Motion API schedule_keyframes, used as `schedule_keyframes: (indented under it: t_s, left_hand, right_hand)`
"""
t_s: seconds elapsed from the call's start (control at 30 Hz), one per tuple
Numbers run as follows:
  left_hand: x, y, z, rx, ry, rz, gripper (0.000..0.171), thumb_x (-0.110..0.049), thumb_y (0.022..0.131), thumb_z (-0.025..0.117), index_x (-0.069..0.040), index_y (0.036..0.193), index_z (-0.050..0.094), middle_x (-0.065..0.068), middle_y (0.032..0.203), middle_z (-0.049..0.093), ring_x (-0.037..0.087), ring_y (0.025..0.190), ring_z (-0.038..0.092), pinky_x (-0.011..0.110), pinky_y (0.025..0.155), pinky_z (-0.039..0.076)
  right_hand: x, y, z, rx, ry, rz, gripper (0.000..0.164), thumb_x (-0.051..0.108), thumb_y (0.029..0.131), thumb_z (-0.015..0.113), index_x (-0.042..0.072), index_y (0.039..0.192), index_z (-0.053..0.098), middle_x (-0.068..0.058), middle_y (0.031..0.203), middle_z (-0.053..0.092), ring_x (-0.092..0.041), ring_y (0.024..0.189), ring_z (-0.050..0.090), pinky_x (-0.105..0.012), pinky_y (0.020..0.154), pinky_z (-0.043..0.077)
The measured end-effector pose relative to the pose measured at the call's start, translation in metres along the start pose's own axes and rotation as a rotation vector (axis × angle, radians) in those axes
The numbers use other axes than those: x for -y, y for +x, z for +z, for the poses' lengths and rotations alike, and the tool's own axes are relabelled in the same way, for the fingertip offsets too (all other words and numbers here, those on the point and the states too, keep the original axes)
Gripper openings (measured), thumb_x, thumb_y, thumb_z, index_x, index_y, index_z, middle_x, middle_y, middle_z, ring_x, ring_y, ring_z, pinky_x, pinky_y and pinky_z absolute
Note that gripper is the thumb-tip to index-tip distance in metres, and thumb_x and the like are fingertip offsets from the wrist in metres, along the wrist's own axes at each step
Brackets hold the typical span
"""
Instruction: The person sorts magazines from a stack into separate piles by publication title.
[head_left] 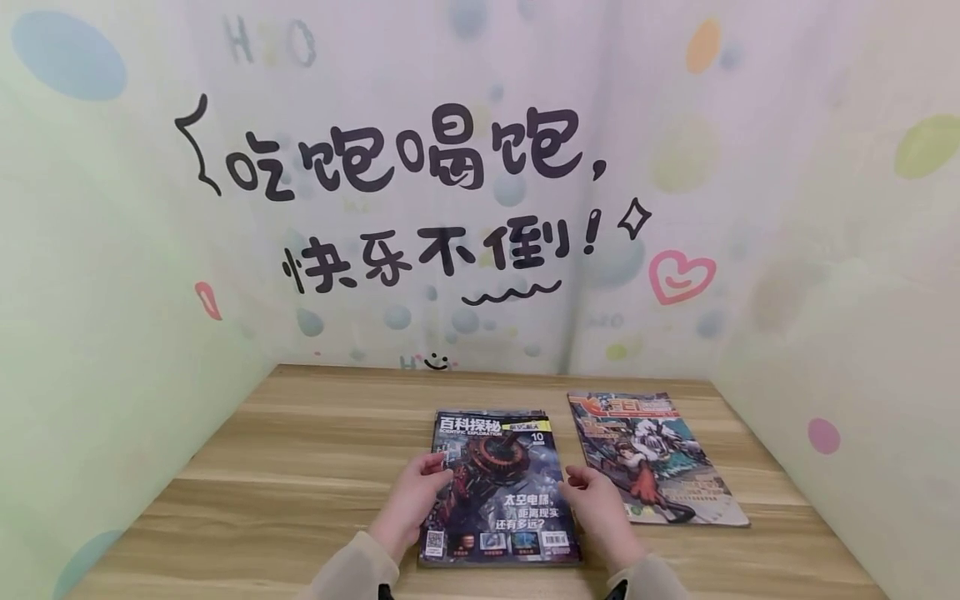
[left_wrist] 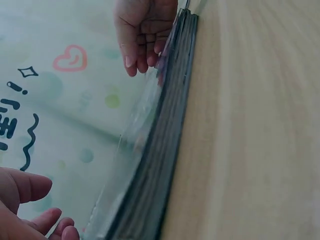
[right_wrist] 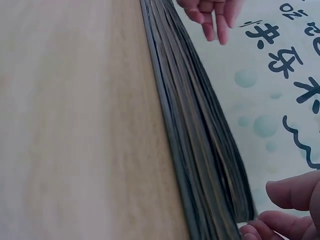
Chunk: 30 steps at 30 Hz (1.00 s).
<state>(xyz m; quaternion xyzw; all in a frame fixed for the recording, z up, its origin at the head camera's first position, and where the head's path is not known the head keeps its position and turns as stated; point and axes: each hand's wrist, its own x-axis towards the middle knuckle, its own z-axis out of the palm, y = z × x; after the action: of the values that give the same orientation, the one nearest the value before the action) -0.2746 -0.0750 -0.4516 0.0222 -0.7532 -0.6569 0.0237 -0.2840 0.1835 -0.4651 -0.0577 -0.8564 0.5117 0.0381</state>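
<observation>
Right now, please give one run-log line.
magazine stack: flat on table; left hand: by left edge; right hand: by right edge; other magazine: farther right

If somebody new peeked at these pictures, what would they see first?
Probably the big black writing across the back wall, with a pink heart to its lower right. Next, the dark magazine on the table between the left hand and right hand, with a colourful magazine lying to its right.

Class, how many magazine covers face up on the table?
2: a dark cover between the left hand and right hand, and an illustrated cover to its right. More may be hidden underneath.
</observation>
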Motion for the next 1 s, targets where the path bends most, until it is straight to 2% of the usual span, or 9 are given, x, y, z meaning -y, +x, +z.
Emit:
schedule_keyframes:
  t_s: [0.17,0.3,0.47,0.8,1.0]
  left_hand:
    - [0.008,-0.003,-0.004,-0.015,-0.011,-0.049,0.049,-0.01,0.092,0.056,0.013,0.134,0.042,0.028,0.127,0.049,0.034,0.11,0.05,0.05,0.095,0.042]
    - [0.016,-0.003,-0.005,-0.039,-0.02,-0.057,0.051,-0.007,0.09,0.056,0.012,0.135,0.041,0.03,0.13,0.046,0.036,0.113,0.049,0.051,0.096,0.041]
    - [0.023,-0.006,-0.004,-0.056,-0.004,-0.036,0.05,-0.004,0.088,0.058,0.013,0.133,0.044,0.028,0.126,0.049,0.035,0.11,0.05,0.049,0.094,0.043]
    - [0.033,-0.006,-0.006,-0.08,0.065,0.012,0.055,0.0,0.082,0.061,0.013,0.133,0.044,0.026,0.122,0.054,0.034,0.108,0.052,0.05,0.095,0.043]
    - [0.035,-0.008,-0.005,-0.088,0.084,0.034,0.059,0.001,0.077,0.065,0.014,0.131,0.046,0.021,0.114,0.058,0.03,0.103,0.054,0.042,0.089,0.047]
  right_hand:
    - [-0.006,-0.001,0.004,-0.013,-0.013,-0.033,0.043,0.012,0.083,0.069,-0.012,0.117,0.06,-0.015,0.098,0.063,-0.025,0.087,0.057,-0.039,0.074,0.049]
    - [-0.009,-0.004,0.007,-0.034,-0.021,-0.051,0.042,0.012,0.081,0.072,-0.011,0.114,0.062,-0.011,0.093,0.064,-0.022,0.084,0.057,-0.038,0.075,0.048]
    - [-0.011,-0.008,0.01,-0.052,-0.028,-0.059,0.04,0.012,0.081,0.073,-0.009,0.113,0.063,-0.01,0.092,0.065,-0.021,0.084,0.057,-0.036,0.074,0.047]
    - [-0.012,-0.006,0.011,-0.039,-0.024,-0.042,0.044,0.013,0.082,0.073,-0.011,0.116,0.062,-0.013,0.098,0.065,-0.023,0.089,0.057,-0.042,0.079,0.048]
    - [-0.013,-0.006,0.012,-0.027,-0.022,-0.044,0.045,0.014,0.08,0.074,-0.011,0.116,0.062,-0.011,0.095,0.064,-0.022,0.087,0.056,-0.039,0.077,0.048]
